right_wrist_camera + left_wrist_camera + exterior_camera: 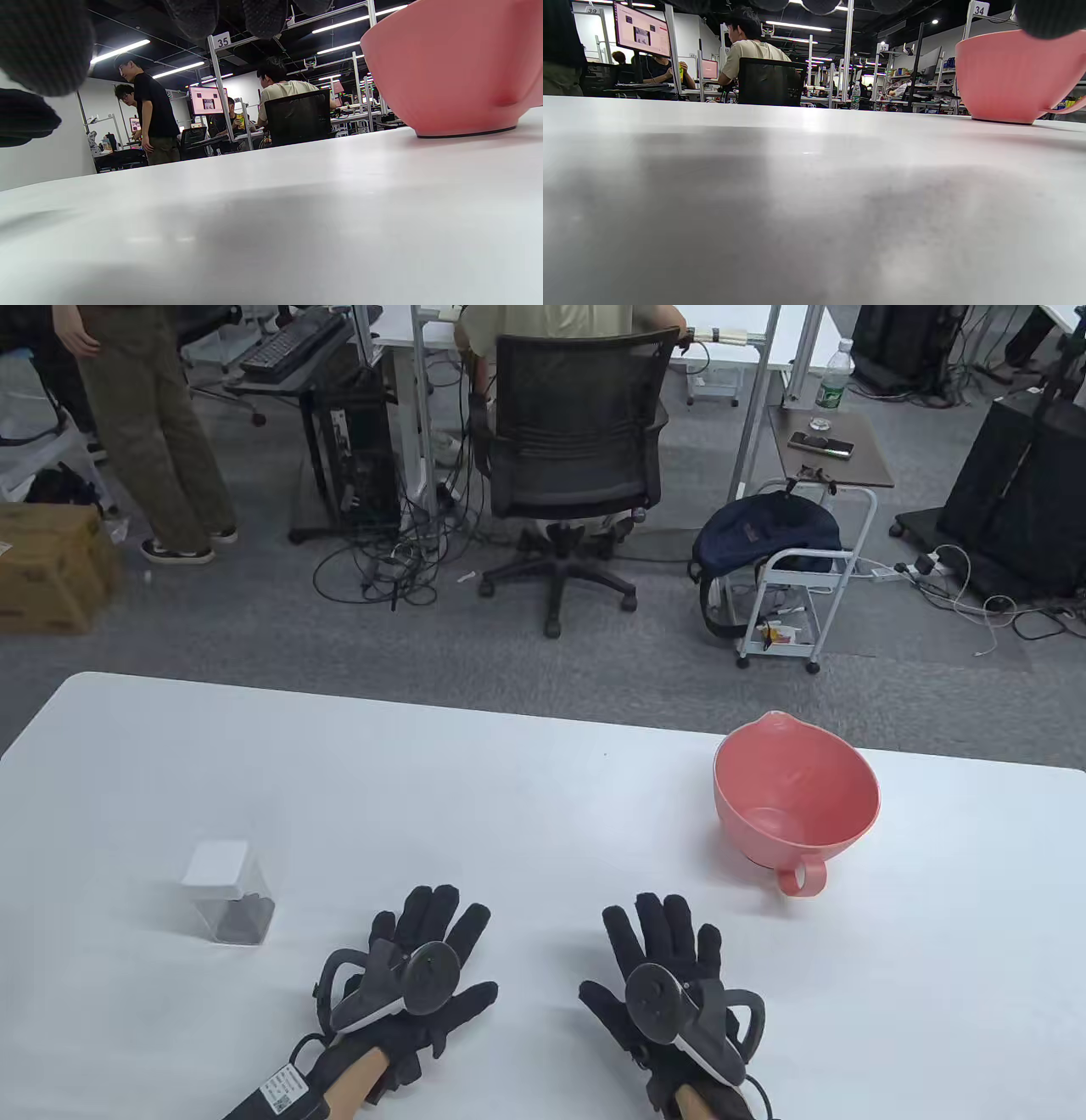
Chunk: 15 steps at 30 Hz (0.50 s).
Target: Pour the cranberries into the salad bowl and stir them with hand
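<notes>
A clear plastic container with dark cranberries in its bottom stands on the left of the white table. A pink salad bowl with a spout and a loop handle stands at the right, empty inside; it also shows as the pink bowl in the left wrist view and the pink bowl in the right wrist view. My left hand lies flat on the table near the front edge, fingers straight, right of the container. My right hand lies flat beside it, below and left of the bowl. Neither hand holds anything.
Beyond the table's far edge are an office chair with a seated person, a standing person at the far left, a cardboard box and a small white cart with a backpack.
</notes>
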{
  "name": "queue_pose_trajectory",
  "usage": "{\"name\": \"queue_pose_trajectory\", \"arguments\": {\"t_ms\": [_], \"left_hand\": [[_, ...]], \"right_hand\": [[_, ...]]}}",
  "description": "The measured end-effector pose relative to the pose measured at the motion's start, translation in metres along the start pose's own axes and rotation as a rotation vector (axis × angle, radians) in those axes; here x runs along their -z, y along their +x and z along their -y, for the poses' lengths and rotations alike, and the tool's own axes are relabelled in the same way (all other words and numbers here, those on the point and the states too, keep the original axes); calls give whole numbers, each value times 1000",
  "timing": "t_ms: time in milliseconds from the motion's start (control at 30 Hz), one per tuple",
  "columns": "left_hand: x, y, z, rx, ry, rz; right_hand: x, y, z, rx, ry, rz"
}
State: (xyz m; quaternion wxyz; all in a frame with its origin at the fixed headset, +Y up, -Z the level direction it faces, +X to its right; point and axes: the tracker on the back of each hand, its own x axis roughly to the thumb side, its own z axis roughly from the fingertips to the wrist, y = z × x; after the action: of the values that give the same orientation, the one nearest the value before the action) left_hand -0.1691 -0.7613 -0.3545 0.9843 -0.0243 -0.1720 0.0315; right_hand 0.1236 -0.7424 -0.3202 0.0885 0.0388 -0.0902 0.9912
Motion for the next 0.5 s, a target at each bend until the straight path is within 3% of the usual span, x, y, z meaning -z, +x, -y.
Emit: {"name": "queue_pose_trajectory", "arguments": {"t_ms": [133, 300, 500], "left_hand": [[0, -1, -1, 2, 2, 0], [-3, -6, -12, -27, 79, -16], [-12, -26, -35, -1, 262, -107]], "right_hand": [[-1, -1, 1, -2, -5, -8], [-2, -1, 4, 11, -21, -4], [-5, -3, 4, 39, -23, -1]]}}
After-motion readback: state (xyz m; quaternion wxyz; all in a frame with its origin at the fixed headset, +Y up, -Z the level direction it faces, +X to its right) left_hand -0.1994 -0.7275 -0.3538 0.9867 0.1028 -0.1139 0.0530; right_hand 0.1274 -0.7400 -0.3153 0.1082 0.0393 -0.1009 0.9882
